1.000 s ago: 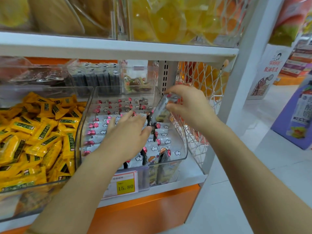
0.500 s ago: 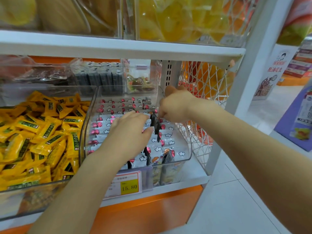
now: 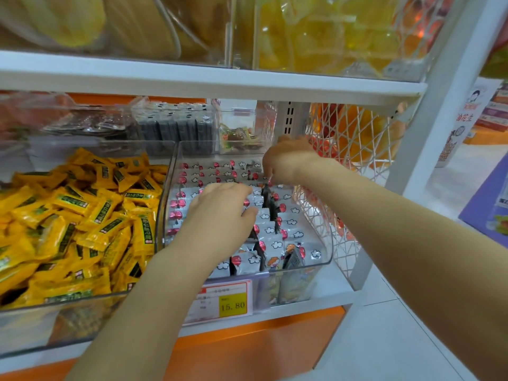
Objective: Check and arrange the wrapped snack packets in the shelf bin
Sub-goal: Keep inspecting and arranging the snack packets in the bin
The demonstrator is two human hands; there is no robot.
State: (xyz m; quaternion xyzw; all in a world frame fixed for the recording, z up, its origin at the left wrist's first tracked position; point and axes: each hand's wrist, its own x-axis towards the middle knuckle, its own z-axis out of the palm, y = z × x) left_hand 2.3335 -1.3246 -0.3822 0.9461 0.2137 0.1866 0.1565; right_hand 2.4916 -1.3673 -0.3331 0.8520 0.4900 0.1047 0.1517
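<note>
mid-arrange: left hand (image 3: 220, 215) flat and open on the packets (image 3: 277, 229) in the bin (image 3: 328, 243). right hand (image 3: 286, 160) pinches one packet at back row. next: seat it upright, in line.

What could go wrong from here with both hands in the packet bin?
1. The left hand lies flat across the upright rows of grey packets; pressing may flatten or tip them.
2. The right hand works at the bin's back right corner, close to the white wire basket; it may catch on the mesh.
</note>
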